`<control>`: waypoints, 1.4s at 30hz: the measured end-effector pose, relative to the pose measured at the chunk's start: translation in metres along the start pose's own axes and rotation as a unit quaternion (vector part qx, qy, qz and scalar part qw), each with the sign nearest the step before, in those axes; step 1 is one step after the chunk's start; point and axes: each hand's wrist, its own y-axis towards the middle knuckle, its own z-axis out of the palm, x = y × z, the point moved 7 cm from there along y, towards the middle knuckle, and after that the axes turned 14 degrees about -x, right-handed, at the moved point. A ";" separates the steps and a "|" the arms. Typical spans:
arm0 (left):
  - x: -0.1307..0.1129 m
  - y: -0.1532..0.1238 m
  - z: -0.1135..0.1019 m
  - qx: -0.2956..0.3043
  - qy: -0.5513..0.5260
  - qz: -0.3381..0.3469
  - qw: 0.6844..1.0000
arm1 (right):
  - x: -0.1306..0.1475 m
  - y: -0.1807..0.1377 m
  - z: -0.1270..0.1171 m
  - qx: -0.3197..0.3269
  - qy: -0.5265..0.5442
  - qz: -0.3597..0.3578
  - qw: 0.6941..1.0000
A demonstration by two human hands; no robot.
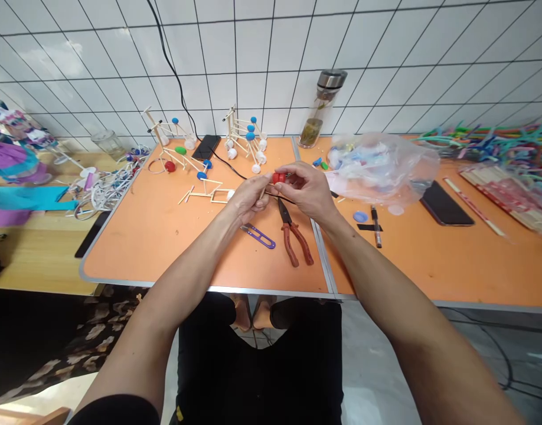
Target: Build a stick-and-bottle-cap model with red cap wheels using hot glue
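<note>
Sitting pinched in the right hand is a red piece; left hand beside, hold unclear.

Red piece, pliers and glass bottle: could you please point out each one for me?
Red piece (278,177), head view: its visible red side.
Pliers (287,221), head view: metal near the pivot.
Glass bottle (319,112), head view: middle of its glass.

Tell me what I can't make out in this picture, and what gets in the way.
- Head view: the full shape of the red piece, partly covered by the right hand.
- Head view: the inside of the left hand, hidden by its curled fingers.
- Head view: most contents of the clear plastic bag, blurred by its creases.
- Head view: the far end of the packaged wooden sticks, cut off by the right edge.
</note>
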 end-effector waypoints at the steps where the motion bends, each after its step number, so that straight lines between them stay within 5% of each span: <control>1: 0.001 0.001 0.000 0.002 0.004 0.008 1.000 | 0.003 -0.001 0.000 0.003 -0.002 -0.007 1.000; 7: 0.006 0.002 -0.001 0.016 0.011 0.033 0.999 | 0.010 -0.005 -0.004 0.009 0.001 -0.027 1.000; 13: 0.001 0.007 -0.003 0.032 -0.021 0.059 0.998 | -0.017 -0.007 -0.003 -0.003 0.124 0.107 0.987; 19: -0.003 0.008 -0.004 0.038 0.001 0.090 0.995 | -0.021 -0.009 0.000 -0.009 0.158 0.125 0.979; 31: -0.010 0.003 -0.004 0.025 0.030 0.132 0.991 | 0.005 -0.008 -0.015 -0.039 -0.040 -0.015 0.998; 42: -0.009 0.006 -0.008 0.015 0.036 0.138 0.990 | 0.005 -0.008 -0.015 -0.038 -0.107 -0.035 0.993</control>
